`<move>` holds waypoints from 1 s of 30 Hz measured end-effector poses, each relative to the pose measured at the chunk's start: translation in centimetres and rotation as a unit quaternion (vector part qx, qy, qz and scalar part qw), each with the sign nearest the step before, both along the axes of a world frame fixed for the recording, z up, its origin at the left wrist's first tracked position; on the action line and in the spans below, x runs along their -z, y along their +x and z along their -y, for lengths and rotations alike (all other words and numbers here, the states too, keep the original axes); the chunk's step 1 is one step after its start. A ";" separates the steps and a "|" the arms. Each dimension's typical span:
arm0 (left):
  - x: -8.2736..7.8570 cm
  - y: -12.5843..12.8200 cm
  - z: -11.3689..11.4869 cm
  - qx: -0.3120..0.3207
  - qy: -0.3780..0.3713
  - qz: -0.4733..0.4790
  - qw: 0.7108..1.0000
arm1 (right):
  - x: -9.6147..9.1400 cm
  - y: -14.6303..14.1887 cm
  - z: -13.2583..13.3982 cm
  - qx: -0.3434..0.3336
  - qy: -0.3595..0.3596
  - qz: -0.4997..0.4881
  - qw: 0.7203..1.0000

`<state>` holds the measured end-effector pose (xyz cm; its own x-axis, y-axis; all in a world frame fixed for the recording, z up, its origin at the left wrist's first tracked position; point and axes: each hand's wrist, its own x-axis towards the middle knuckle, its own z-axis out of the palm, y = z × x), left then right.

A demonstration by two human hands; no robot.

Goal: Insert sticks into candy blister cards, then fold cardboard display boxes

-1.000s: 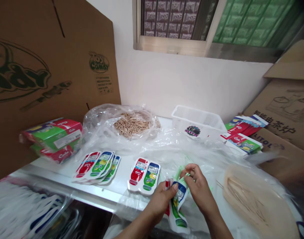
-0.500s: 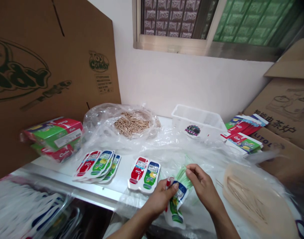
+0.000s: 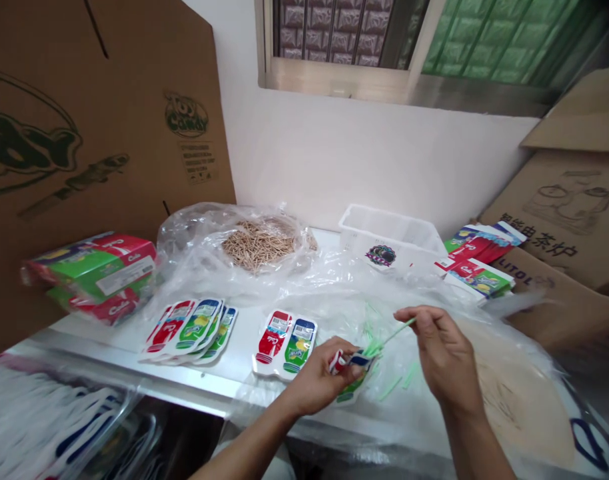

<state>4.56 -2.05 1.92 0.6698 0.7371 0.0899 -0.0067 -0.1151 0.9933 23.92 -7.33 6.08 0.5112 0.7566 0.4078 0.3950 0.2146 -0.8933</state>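
My left hand [image 3: 320, 377] is closed around a bottle-shaped packet [image 3: 353, 392] with a red half and a green and blue half. Thin green strips [image 3: 373, 347] bunch at the packet's top. To the right, my right hand [image 3: 442, 357] pinches one end of a thin green strip [image 3: 400, 327] that reaches down toward that bunch. A few loose green strips [image 3: 392, 388] lie on the plastic sheet below. Left of my hands, a flat red and green double-bottle packet [image 3: 285, 343] lies on the table, with a fanned stack of similar packets [image 3: 199, 327] beyond it.
A clear bag [image 3: 194, 230] holds many thin brown sticks [image 3: 259, 247]. Behind stand a white plastic basket [image 3: 384, 233] and printed boxes [image 3: 477, 273]. A beige tray [image 3: 539, 413] is at right, wrapped boxes [image 3: 109, 267] at left. Large cartons [image 3: 559, 200] flank the table.
My right hand has moved right, away from the packet, drawing a green strip out at an angle. The packet has tipped in my left hand, and loose green strips now show on the sheet.
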 end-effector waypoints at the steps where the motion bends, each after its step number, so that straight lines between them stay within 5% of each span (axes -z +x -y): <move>1: 0.0 -0.1 -0.3 -0.026 0.010 -0.009 1.000 | -0.1 1.2 0.3 0.019 -0.007 0.010 1.000; 6: -0.2 -1.0 -1.8 -0.106 -0.084 0.014 0.991 | 0.8 9.9 2.9 0.110 -0.163 0.203 0.959; 12: -0.6 -1.8 -2.5 -0.184 -0.154 0.019 0.971 | 4.8 17.2 4.5 0.071 -0.311 0.315 0.894; 21: -1.8 -2.5 -2.1 -0.198 -0.155 0.003 0.968 | 6.1 18.4 4.2 -0.004 -0.359 0.294 0.886; 24: -1.9 -3.4 -2.5 -0.195 -0.163 0.006 0.967 | 6.3 18.5 4.3 0.009 -0.346 0.255 0.903; 30: -1.5 -4.4 -3.4 -0.216 -0.117 0.011 0.969 | 5.0 12.8 2.1 -0.028 -0.290 0.070 0.954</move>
<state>0.13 1.30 3.43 0.2941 0.9501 -0.1038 -0.0289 0.1174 0.9927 36.75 -9.43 1.09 0.4352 0.9000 -0.0254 0.5221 -0.2753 -0.8072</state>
